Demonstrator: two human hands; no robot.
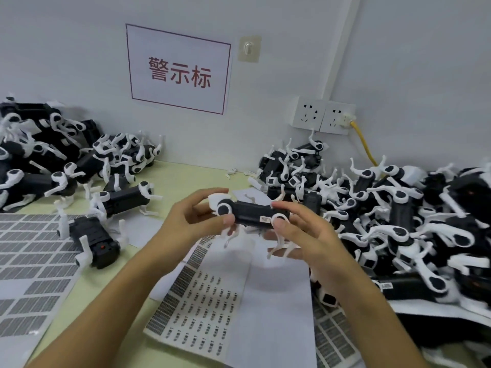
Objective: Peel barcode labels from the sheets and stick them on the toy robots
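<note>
1. Nearest the viewer, two bare forearms reach in from the lower edge over the label sheets (212, 309) lying flat on the pale green worktop (186, 176).
2. The centre sheet carries rows of small printed barcode labels; much of its right part is bare backing paper.
3. A larger sheet (29, 261) with grey rectangular labels lies at the left, and another (334, 338) shows at the lower right, partly under the right forearm.
4. The left hand (191, 221) grips the left end of one toy robot (252, 215), thumb near its round white-and-black hip joint, fingers curled behind it.
5. The right hand (300, 232) grips the right end of the same toy, thumb pressed on the front of the black body beside the other joint.
6. The held toy is raised above the centre sheet, lengthwise left to right, with its white legs hanging down.
7. A small pale label (264, 219) sits on the front face of the black body, just left of the right thumb.
8. One toy (93, 240) lies on the left sheet; a heap (53, 160) stands behind it against the wall.
9. A larger heap (398, 221) fills the right side of the worktop.
10. On the wall: a red-bordered sign (179, 69), an adhesive hook (249, 48) and double sockets (322, 115) with a yellow cable (365, 144) plugged in.
</note>
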